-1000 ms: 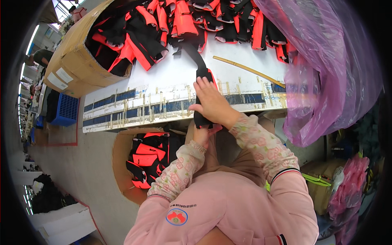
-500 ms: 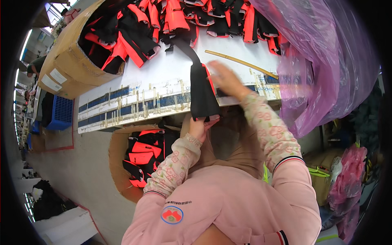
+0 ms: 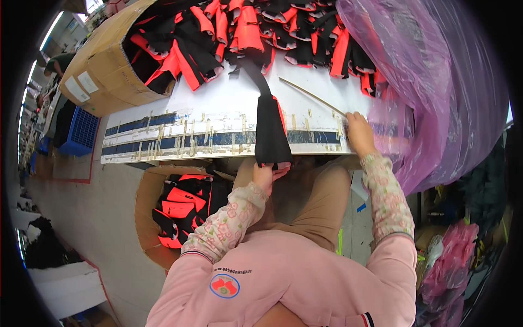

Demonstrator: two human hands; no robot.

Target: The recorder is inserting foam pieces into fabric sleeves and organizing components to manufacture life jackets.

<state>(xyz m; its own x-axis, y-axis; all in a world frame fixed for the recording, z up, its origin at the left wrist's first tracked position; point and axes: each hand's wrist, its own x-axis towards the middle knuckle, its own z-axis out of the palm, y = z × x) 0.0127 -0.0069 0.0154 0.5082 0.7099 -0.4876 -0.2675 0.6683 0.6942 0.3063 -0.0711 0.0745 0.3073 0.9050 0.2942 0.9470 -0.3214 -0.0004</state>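
Note:
A black fabric piece with a red edge and a long strap (image 3: 271,131) lies over the table's front edge. Its near end is gripped by my left hand (image 3: 265,177), whose fingers are partly tucked under the cloth. To the right, my right hand (image 3: 360,133) has closed its fingers on the near end of a thin wooden stick (image 3: 310,94). The stick slants across the white tabletop, its far end close to the piled pieces.
Black and red fabric pieces (image 3: 248,32) heap along the table's far side, spilling from a cardboard box (image 3: 103,82). Purple plastic sheeting (image 3: 419,71) drapes the right end. Below the table edge (image 3: 180,155) stands an open carton (image 3: 146,212) of similar pieces. A blue crate (image 3: 80,131) sits left.
My right hand has moved right and down from beside the fabric piece to the stick's near end and taken hold of it. The left hand still grips the cloth.

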